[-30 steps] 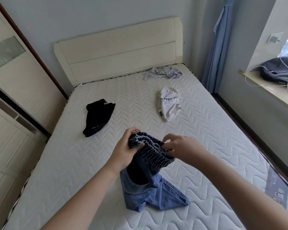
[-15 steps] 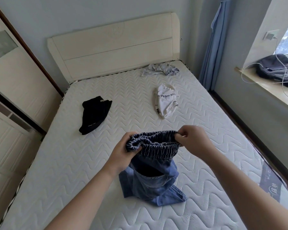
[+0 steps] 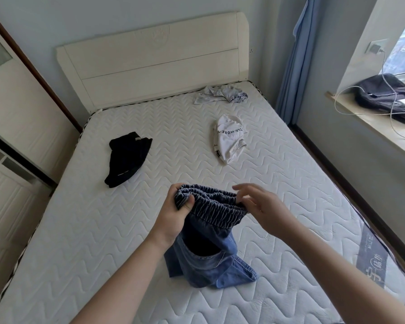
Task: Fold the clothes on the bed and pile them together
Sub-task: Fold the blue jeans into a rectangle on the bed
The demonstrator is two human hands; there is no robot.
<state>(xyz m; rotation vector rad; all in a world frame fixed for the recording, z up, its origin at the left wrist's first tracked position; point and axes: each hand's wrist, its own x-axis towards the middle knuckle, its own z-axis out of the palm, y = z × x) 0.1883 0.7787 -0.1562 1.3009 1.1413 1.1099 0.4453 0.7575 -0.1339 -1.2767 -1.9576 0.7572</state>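
White quilted mattress [image 3: 84, 230] — cream headboard [image 3: 154, 59] | left hand [image 3: 171, 220] fingers grip jeans [image 3: 211, 249] waistband | right hand [image 3: 264, 206] fingers spread

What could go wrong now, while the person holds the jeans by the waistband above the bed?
1. Only the left hand firmly grips the jeans; the right hand has loose fingers, so the waistband may slip and sag.
2. The legs lie crumpled on the mattress, so a fold could come out crooked.
3. The black garment and white garment lie far apart, so piling needs long reaches.
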